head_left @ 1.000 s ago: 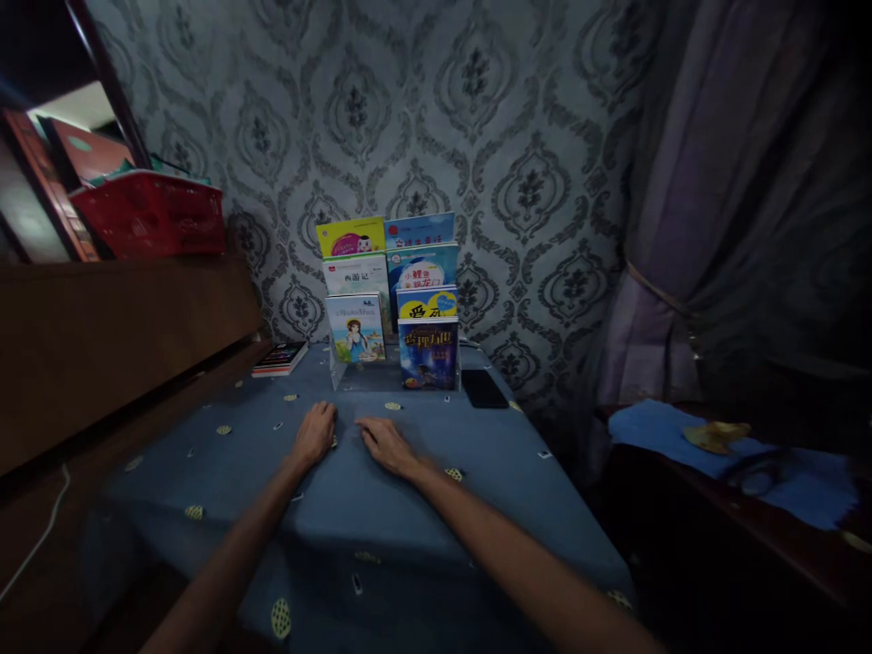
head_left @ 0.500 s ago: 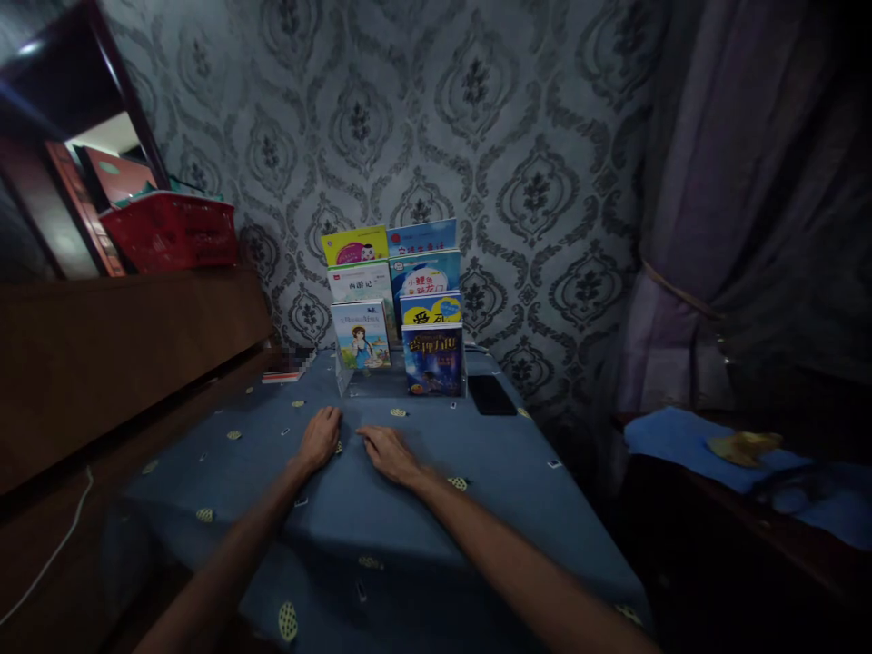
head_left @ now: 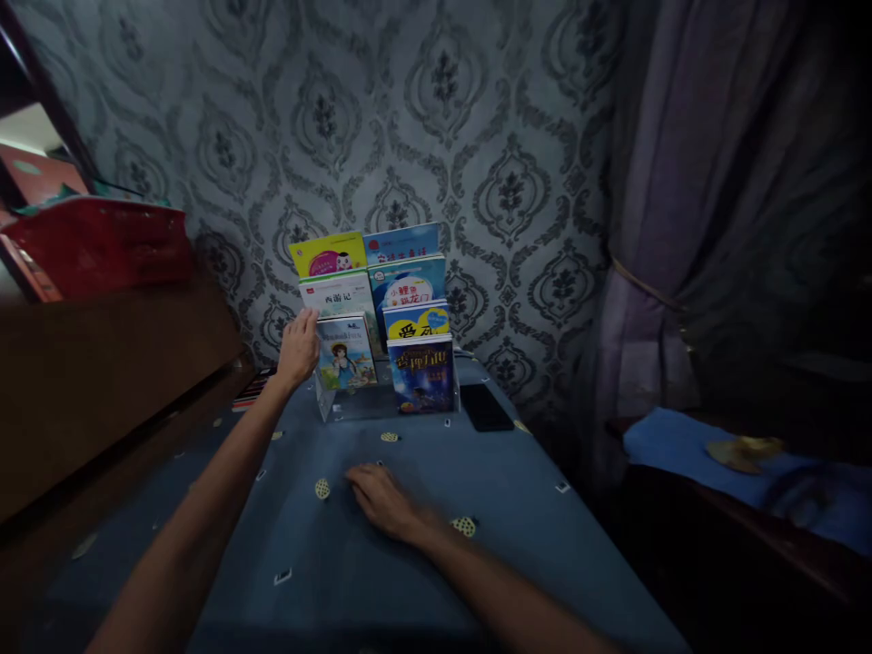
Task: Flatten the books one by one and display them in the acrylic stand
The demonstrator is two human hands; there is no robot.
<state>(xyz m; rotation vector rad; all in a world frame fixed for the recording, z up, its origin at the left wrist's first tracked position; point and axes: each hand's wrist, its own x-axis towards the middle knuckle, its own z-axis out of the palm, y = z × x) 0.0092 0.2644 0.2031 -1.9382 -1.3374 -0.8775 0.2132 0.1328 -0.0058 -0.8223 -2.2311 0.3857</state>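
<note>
A clear display stand (head_left: pixel 325 400) on the table bears two columns of picture books. My left hand (head_left: pixel 298 350) is raised at the left edge of the front left book (head_left: pixel 347 354), whose cover shows a figure in a hat. Its fingers point upward, close to that edge; whether they touch it I cannot tell. Behind rise a pale green book (head_left: pixel 337 295) and a yellow book (head_left: pixel 333 254). In the right column stand a dark blue book (head_left: pixel 422 377), a yellow-and-blue book (head_left: pixel 417 320) and several bluish ones. My right hand (head_left: pixel 381 500) rests loosely on the tablecloth, fingers slightly bent, holding nothing.
A black phone-like slab (head_left: pixel 486 407) lies right of the stand. At the table's back left is a small stack of books (head_left: pixel 252 391). A red basket (head_left: pixel 102 245) sits on the wooden headboard (head_left: pixel 115 381). Blue cloth (head_left: pixel 681 436) covers a surface at right, near the curtain (head_left: pixel 654 227).
My left hand has lifted from the tablecloth and moved forward to the left side of the stand. My right hand stays on the table. The view has shifted, with the stand now slightly further left.
</note>
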